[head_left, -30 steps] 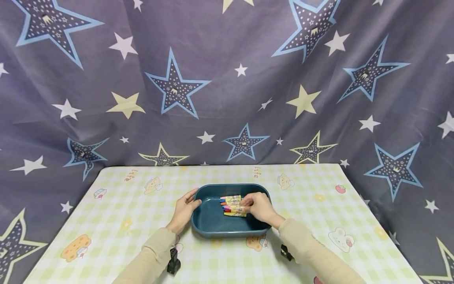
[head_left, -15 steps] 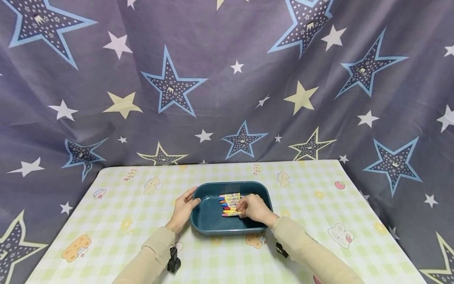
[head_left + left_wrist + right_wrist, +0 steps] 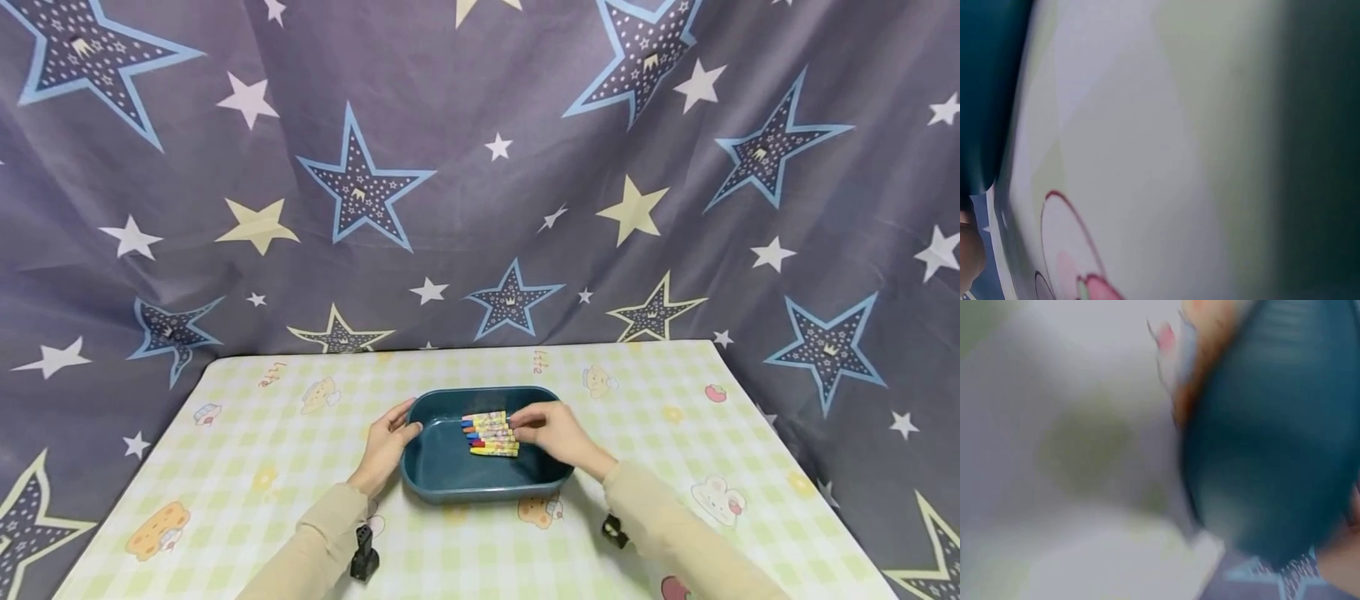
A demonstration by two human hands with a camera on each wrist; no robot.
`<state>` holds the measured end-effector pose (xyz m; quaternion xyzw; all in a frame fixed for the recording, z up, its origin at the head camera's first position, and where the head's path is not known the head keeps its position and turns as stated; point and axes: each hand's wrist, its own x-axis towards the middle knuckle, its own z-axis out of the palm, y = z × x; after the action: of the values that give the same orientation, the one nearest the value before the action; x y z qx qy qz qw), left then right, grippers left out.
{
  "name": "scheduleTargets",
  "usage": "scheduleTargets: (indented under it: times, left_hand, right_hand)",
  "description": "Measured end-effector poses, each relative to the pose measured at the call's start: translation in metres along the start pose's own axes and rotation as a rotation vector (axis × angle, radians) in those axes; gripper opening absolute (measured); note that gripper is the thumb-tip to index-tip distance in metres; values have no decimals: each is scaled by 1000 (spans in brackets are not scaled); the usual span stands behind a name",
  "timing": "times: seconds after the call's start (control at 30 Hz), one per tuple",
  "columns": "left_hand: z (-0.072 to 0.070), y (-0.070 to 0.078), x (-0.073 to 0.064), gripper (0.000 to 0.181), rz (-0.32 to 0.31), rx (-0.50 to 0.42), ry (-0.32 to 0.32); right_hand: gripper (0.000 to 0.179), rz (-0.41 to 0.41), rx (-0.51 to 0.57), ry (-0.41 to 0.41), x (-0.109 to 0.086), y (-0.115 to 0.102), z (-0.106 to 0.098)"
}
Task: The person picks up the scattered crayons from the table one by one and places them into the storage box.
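Observation:
A dark teal oblong tray [image 3: 450,492] stands on the table. Inside it lies a row of several crayons [image 3: 493,450] in yellow printed wrappers, their coloured tips toward the left. My left hand [image 3: 384,446] grips the tray's left end, thumb over the rim and fingers outside. The right hand [image 3: 558,433] reaches over the right end, fingertips close to the blunt ends of the upper crayons. I cannot tell whether a crayon is between the thumb and index finger. In the right wrist view the tray's outer wall [image 3: 1272,444] looms blurred.
A checked cloth with cartoon prints covers the table [image 3: 247,517]. Behind it hangs a grey-purple curtain [image 3: 465,192] with stars. Black wrist cameras sit under the left sleeve [image 3: 322,529] and the right sleeve [image 3: 660,517].
My right hand has drawn up and to the right from the lower crayons. A pink-tipped crayon seen under its fingers at the bottom of the row no longer shows. The left hand stays put.

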<state>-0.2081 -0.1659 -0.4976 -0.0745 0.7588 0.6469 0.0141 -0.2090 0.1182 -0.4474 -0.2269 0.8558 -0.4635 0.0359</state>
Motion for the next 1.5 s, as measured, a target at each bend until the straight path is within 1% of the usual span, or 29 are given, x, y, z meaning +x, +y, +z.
scheduleTargets:
  times: [0.13,0.2,0.27,0.37,0.43,0.53,0.67,0.77,0.83,0.93,1.03,1.17,1.37,1.5]
  left_hand:
    - [1,-1,-2,51,-6,2,-9]
    - [1,-2,-3,51,-12,1,-15]
    - [2,-3,-3,51,-11,-2,-20]
    - [2,-4,-1,51,-9,-7,-25]
    - [1,-3,-1,50,-14,-5,-24]
    - [-2,-1,0,50,-12,-2,-20]
    - [-6,1,1,51,-6,1,-17]
    - [-7,1,1,51,-7,3,-13]
    - [-6,1,0,51,-8,0,-14]
    - [-4,0,-2,50,-9,4,-23]
    - [-2,-1,-2,50,-8,0,-25]
    - [0,-1,-1,50,-10,-15,-14]
    - [1,0,1,51,-2,-25,-20]
    - [-1,0,-1,49,-5,-21,-14]
  right_hand:
    - [26,10,81,-1,-19,-3,-43]
    - [27,8,96,-14,-33,0,-65]
    - [28,17,87,-27,-49,5,-85]
    - [28,46,86,-58,-76,17,-104]
    - [31,73,98,-86,-94,29,-110]
    - [31,86,116,-126,-116,51,-112]
    - [30,86,141,-175,-134,75,-106]
    - [29,103,145,-176,-141,86,-99]
    - [25,107,103,-152,-145,90,-94]
    - [18,117,21,-117,-150,92,-90]
    - [14,126,-40,-114,-153,92,-87]
    - [13,127,-68,-129,-153,92,-87]
    - [12,96,-81,-123,-151,91,-88]
    - [12,55,-92,-118,-144,80,-89]
